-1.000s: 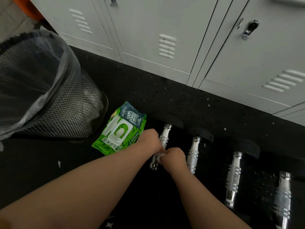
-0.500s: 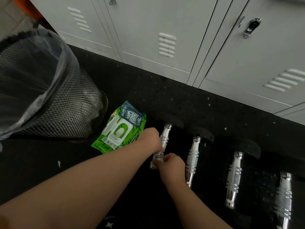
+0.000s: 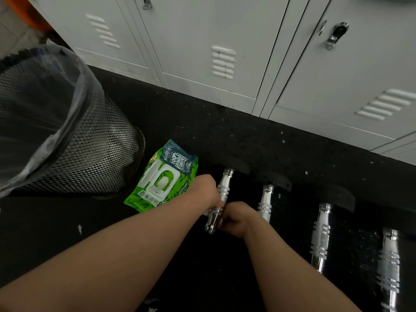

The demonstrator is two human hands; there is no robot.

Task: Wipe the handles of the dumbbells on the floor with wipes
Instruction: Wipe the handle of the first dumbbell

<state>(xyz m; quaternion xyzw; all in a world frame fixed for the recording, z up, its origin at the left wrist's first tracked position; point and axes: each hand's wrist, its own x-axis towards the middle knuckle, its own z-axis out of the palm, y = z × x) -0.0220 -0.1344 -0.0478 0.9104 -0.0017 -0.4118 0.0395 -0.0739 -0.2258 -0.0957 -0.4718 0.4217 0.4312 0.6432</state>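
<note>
Floor (image 3: 225, 136): black speckled rubber, grey lockers (image 3: 202, 41) behind. Mesh bin (image 3: 78, 154) left, wipes pack (image 3: 162, 176) beside. Both hands' fingers curled round leftmost dumbbell handle (image 3: 221, 192): left hand (image 3: 206, 190), right hand (image 3: 236, 219). Wipe not discernible.

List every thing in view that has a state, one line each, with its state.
Green wipes pack: flat on the floor, white flap shut.
Black mesh bin: upright, clear liner inside.
Grey lockers: doors shut.
Leftmost chrome dumbbell handle: on the floor, both hands on it.
Left hand: closed on the handle.
Right hand: closed on the handle.
</note>
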